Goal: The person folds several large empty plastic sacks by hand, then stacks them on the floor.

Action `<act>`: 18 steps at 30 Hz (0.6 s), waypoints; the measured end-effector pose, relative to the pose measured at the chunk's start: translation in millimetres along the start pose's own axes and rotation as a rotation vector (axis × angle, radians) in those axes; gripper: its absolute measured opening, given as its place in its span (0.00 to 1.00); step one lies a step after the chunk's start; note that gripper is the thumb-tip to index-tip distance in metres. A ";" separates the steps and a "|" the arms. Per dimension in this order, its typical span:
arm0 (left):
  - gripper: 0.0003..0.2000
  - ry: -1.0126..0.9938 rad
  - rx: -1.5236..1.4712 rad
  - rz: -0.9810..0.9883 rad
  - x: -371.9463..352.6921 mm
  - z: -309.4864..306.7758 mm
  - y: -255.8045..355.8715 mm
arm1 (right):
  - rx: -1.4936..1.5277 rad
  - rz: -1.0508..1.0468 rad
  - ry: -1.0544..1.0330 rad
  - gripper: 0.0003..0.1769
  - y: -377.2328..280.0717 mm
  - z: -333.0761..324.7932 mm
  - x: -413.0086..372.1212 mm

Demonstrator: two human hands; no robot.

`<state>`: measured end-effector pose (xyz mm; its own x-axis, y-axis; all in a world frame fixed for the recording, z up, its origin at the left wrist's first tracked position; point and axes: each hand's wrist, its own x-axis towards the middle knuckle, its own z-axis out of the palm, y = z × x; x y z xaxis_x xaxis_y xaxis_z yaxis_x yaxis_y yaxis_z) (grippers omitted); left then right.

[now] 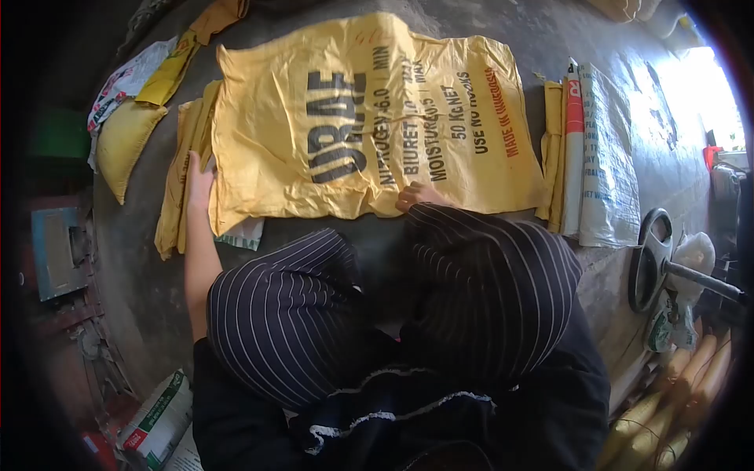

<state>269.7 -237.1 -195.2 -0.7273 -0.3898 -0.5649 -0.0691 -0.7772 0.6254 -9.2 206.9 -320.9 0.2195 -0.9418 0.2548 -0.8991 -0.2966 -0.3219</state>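
Note:
A large yellow woven sack (440, 94) with dark printed lettering lies spread flat on the floor in front of my knees, its surface creased. My left hand (200, 184) is at the sack's left edge, beside a stack of folded yellow sacks (174, 196). Its fingers point away from me, with the thumb apart from them. At the near edge of the sack, my right hand (422, 196) has its fingers curled on the material, partly hidden by my knee.
To the right lie more folded yellow sacks (554, 149) and a white printed sack (609, 165). A stuffed yellow sack (126, 145) sits at the left. A black wheel with a metal bar (652, 259) stands at the right, near long yellowish pieces (691, 385).

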 end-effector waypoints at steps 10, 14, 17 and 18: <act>0.23 0.325 0.847 0.098 44.1 -84.2 -48.0 | 0.125 0.991 0.377 0.11 64.0 -99.7 -43.3; 0.24 0.484 0.726 0.281 43.5 -108.6 -59.6 | -0.386 1.188 0.453 0.18 169.0 -100.2 -173.6; 0.23 0.501 0.787 0.489 49.7 -128.1 -73.5 | -0.576 1.486 0.147 0.27 164.9 -76.0 -197.3; 0.21 0.643 0.962 0.454 55.3 -127.6 -75.6 | -0.365 1.582 -0.070 0.29 166.4 -69.2 -205.4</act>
<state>321.8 -262.9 -342.4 -0.3682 -0.9110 -0.1859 -0.5687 0.0625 0.8202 -230.1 362.0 -363.8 -0.9545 -0.2603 -0.1455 -0.2655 0.9640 0.0172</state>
